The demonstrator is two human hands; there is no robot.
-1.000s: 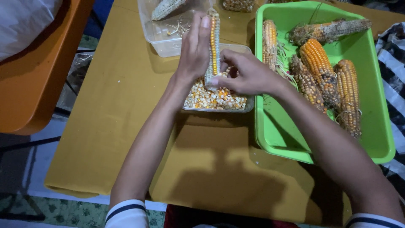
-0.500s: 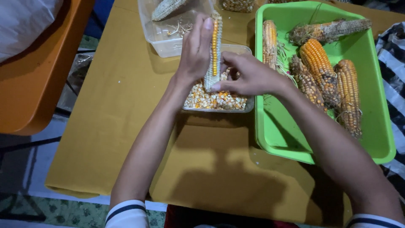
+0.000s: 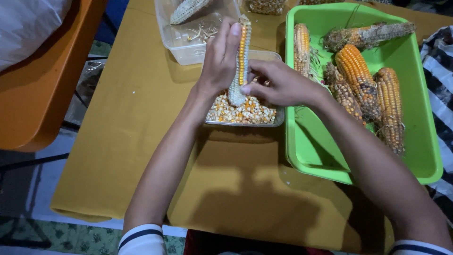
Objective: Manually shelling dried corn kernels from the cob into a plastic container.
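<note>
My left hand (image 3: pixel 218 61) grips a partly stripped corn cob (image 3: pixel 240 56), held upright over a clear plastic container (image 3: pixel 278 118) holding loose yellow and white kernels (image 3: pixel 240 112). One row of orange kernels still runs down the cob. My right hand (image 3: pixel 283 85) is at the cob's lower end, thumb pressed against it, just above the kernel pile. Both forearms reach in from the bottom of the view.
A green plastic tray (image 3: pixel 321 156) on the right holds several unshelled corn cobs (image 3: pixel 358 80). A second clear container (image 3: pixel 188 47) behind holds a bare cob (image 3: pixel 188 9). Everything rests on a yellow-brown table (image 3: pixel 132 141). An orange chair (image 3: pixel 42 94) stands at the left.
The cob stays upright over the container. My right thumb has shifted slightly along the lower end of the cob. The rest has not moved.
</note>
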